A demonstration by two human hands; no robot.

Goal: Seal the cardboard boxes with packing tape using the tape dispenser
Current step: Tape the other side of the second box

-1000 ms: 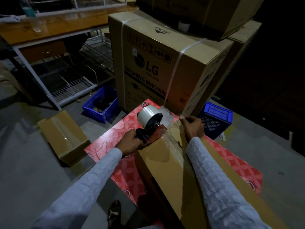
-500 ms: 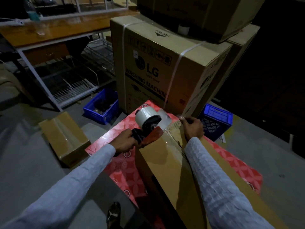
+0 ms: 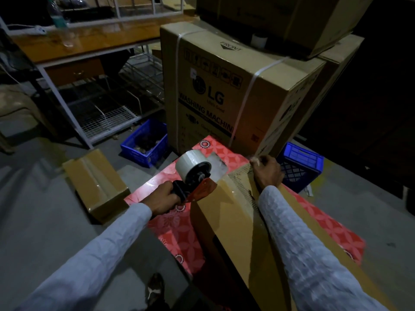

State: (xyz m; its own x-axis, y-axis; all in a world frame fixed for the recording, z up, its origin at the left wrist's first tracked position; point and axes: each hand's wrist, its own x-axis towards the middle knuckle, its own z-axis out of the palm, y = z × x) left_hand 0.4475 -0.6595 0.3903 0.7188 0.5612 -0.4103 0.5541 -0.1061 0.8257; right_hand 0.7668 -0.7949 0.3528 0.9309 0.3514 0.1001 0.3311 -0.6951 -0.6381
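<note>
While the left hand (image 3: 162,198) had its fingers wrapped round the tape dispenser (image 3: 195,176) handle at the cardboard box (image 3: 226,212) far corner, the right hand (image 3: 267,173) fingers pinched the box's far edge just beside it, on a red mat (image 3: 177,230).

Dim room around you, grey concrete floor (image 3: 45,221). Red patterned mat (image 3: 175,230) spread on floor. Ahead: big LG washing machine carton (image 3: 224,86), white-strapped, another carton (image 3: 280,16) stacked on top. Blue plastic crate (image 3: 146,142) to its left, second blue crate (image 3: 301,164) to its right. Far left: wooden-topped table (image 3: 94,41) on white metal frame, wire racks (image 3: 107,113) beneath. Right side falls into darkness.
</note>
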